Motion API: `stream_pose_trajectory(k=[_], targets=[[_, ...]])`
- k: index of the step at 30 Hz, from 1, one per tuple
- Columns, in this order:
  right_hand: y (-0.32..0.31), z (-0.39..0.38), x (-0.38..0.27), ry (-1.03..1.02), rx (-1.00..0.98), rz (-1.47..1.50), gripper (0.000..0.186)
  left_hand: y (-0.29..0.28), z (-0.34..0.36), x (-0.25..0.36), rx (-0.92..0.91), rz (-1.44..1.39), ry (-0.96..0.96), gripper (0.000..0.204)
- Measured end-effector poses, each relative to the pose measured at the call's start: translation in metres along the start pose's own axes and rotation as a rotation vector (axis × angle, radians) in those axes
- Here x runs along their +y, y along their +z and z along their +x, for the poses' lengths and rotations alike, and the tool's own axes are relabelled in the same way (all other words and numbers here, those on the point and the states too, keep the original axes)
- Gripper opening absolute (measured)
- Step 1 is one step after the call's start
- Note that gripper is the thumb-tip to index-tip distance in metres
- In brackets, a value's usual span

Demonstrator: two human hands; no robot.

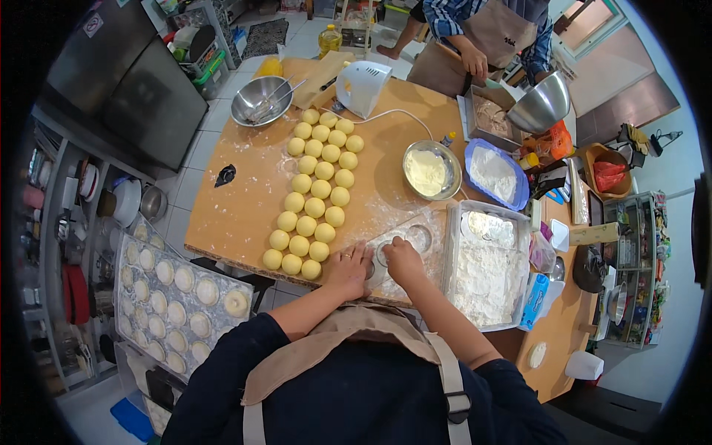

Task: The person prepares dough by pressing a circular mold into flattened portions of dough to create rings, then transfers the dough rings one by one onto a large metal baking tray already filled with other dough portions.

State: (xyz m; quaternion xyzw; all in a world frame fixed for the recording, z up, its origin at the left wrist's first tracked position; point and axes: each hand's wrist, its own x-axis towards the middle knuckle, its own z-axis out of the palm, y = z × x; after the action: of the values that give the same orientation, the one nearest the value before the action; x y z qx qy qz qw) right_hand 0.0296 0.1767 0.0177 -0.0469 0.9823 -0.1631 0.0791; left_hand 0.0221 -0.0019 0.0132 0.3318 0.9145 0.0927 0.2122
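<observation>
A flat, floury board with round hollows [400, 226] lies at the table's front edge, right before me. My left hand [351, 271] rests at its left side, fingers stretched out and lying flat. Over a round hollow in the board, my right hand [403, 261] is closed and presses down; whatever its fingers hold is hidden beneath them. Rows of yellow dough balls [317, 208] cover the table just beyond and left of my left hand. Beside my right hand stands a clear plastic box of white flour [486, 278], with pale flat discs at its far end.
A tray of dough rounds [174, 304] stands at lower left. Farther back are a steel bowl [262, 101], a white hand mixer [363, 87], a bowl of yellow cream [430, 170] and a blue flour basin [495, 174]. Across the table, a co-worker's hand [473, 61] is near a tilted steel bowl [545, 104].
</observation>
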Motion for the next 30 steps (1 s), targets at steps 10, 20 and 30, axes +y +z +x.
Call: stream_pose_trajectory(k=[10, 20, 30], targets=[[-0.005, 0.005, 0.005, 0.048, -0.056, 0.042, 0.024, 0.003, 0.003, -0.001, 0.018, -0.044, 0.018, 0.105], [-0.034, -0.004, 0.019, 0.162, -0.003, 0.100, 0.032, 0.002, 0.001, -0.001, 0.018, -0.032, 0.013, 0.105], [-0.010, 0.000, 0.011, 0.055, -0.009, 0.125, 0.028, -0.003, -0.002, -0.001, -0.013, -0.044, -0.001, 0.107]])
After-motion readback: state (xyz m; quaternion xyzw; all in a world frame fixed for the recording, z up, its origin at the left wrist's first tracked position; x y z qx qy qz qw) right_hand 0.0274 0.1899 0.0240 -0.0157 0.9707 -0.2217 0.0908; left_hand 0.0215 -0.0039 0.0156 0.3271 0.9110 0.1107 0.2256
